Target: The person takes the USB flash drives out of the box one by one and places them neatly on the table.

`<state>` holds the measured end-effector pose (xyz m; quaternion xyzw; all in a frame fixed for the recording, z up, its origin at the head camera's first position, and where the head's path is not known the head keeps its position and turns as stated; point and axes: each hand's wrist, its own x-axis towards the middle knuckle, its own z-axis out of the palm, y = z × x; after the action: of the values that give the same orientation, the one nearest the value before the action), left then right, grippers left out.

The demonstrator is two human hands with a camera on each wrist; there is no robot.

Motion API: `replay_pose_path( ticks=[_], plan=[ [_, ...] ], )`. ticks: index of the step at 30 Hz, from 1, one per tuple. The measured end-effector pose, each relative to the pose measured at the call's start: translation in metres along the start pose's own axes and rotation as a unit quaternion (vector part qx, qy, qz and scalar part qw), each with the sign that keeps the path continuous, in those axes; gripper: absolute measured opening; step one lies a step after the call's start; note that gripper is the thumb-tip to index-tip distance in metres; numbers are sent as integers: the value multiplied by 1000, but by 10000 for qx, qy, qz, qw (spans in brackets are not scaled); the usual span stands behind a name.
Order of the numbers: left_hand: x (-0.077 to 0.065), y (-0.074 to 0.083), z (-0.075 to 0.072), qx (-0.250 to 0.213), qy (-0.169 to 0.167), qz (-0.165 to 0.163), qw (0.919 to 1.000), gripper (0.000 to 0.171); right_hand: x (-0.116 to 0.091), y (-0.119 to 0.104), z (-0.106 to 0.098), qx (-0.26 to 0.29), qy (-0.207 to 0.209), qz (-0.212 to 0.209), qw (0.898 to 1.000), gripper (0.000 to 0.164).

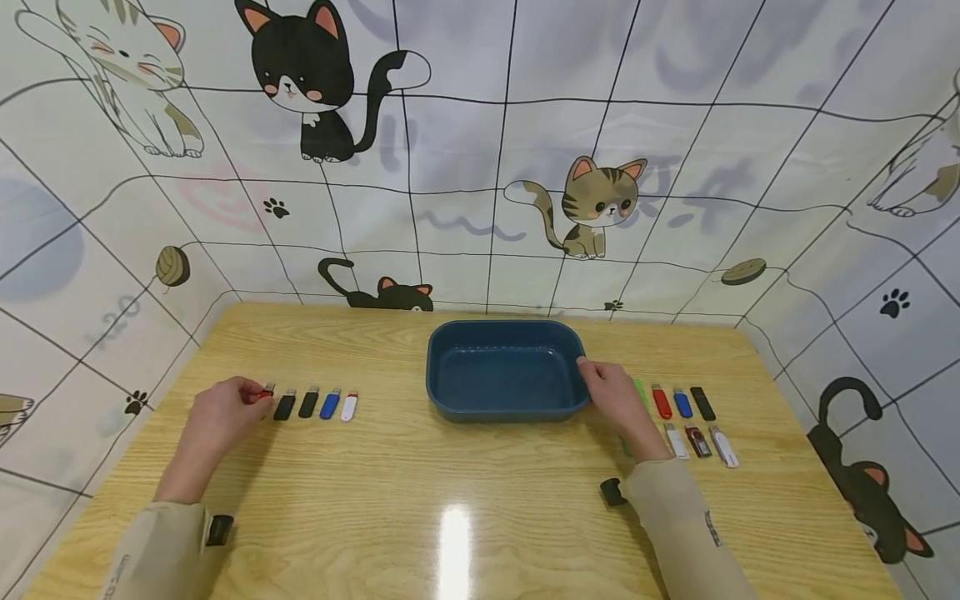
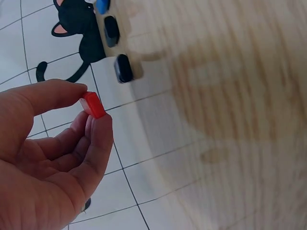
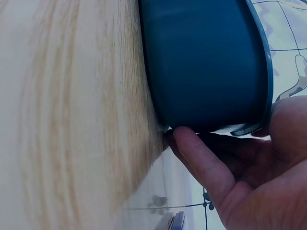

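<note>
My left hand (image 1: 223,421) pinches a red USB flash drive (image 2: 94,104) between thumb and fingertips, at the outer end of a row on the left. Beside it lie a black drive (image 1: 285,406), a second black drive (image 1: 308,402), a blue one (image 1: 330,405) and a white one with red (image 1: 349,407). Whether the red drive touches the table cannot be told. My right hand (image 1: 617,402) holds the right end of a dark blue plastic basin (image 1: 506,414), thumb at the rim and fingers against the outer wall. Nothing shows inside the basin.
Two rows of drives lie right of the basin, among them a red one (image 1: 662,402), a black one (image 1: 702,404) and a white one (image 1: 723,447). My right hand and forearm partly cover green ones (image 1: 641,392). Cat-print cloth (image 1: 465,208) surrounds the wooden table (image 1: 375,517) behind and at both sides.
</note>
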<state>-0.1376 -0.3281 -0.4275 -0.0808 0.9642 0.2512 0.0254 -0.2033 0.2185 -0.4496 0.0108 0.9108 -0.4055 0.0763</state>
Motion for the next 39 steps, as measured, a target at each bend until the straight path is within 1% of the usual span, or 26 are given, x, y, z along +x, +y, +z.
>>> replay_pose_path(
  ticks=[8, 12, 20, 24, 29, 37, 39],
  plan=[
    [8, -9, -2, 147, -132, -128, 9997, 32, 1, 1, 1, -45, 18, 37, 10000, 54],
    [12, -14, -1, 251, -152, -109, 9995, 32, 1, 1, 1, -96, 42, 48, 9999, 54],
    [17, -21, 2, 435, -274, -13, 9987, 29, 1, 1, 3, 0, -1, 57, 10000, 54],
    [17, -21, 3, 469, -305, 35, 9984, 27, 1, 0, 3, -18, -8, 52, 10000, 53],
    [17, -19, 4, 512, -266, 73, 9983, 24, 2, 0, 3, -3, 6, 53, 10000, 53],
    [16, -17, 6, 528, -314, -17, 9981, 22, 2, 2, 3, 4, -3, 24, 10000, 54],
    [15, -17, 6, 521, -358, -71, 9980, 26, 2, 2, 3, 24, -3, 25, 10000, 54]
  ],
)
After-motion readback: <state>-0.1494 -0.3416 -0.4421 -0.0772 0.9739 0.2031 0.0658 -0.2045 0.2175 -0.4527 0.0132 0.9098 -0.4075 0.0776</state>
